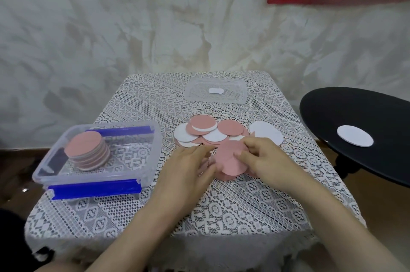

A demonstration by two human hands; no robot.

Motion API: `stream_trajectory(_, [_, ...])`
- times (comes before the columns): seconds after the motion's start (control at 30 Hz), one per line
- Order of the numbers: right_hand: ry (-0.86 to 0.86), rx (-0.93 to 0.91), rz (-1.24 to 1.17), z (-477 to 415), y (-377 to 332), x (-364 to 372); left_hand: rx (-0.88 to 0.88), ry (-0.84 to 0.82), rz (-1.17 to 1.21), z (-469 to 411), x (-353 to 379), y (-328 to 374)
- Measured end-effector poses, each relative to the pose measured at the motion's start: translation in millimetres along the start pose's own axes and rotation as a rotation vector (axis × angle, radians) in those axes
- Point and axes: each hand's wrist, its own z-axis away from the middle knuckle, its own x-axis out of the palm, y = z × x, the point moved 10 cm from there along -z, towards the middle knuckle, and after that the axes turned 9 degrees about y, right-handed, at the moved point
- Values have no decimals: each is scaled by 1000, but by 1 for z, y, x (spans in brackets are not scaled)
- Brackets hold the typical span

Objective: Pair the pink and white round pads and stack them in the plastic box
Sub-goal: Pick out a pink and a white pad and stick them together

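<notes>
A lace-covered surface stands before a mottled pale wall. At its middle the left hand and right hand both grip a small bunch of pink pads, fingers curled on its edges; the pads lie fanned, faces up, too overlapped to count. Just beyond lies a loose heap of pink and white pads, with two overlapping white pads at its right. Left of the hands sits the plastic box, long sides running left to right, holding one stack, pink on top. One clear lid lies farther back. One single white pad rests on a black side table.
</notes>
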Motion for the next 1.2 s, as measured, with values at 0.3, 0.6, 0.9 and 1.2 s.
stream_trajectory(0.3, [-70,0,46,6,-9,16,-144,-40,278,1,8,-10])
stream_trajectory(0.6, [121,103,693,-14,25,-37,-174,-59,184,-1,13,-19])
stream_trajectory(0.9, [165,109,640,-18,19,-35,-201,-65,231,0,13,-20])
stream_trajectory(1.2, [215,39,201,-17,15,-36,-219,-58,257,2,10,-24])
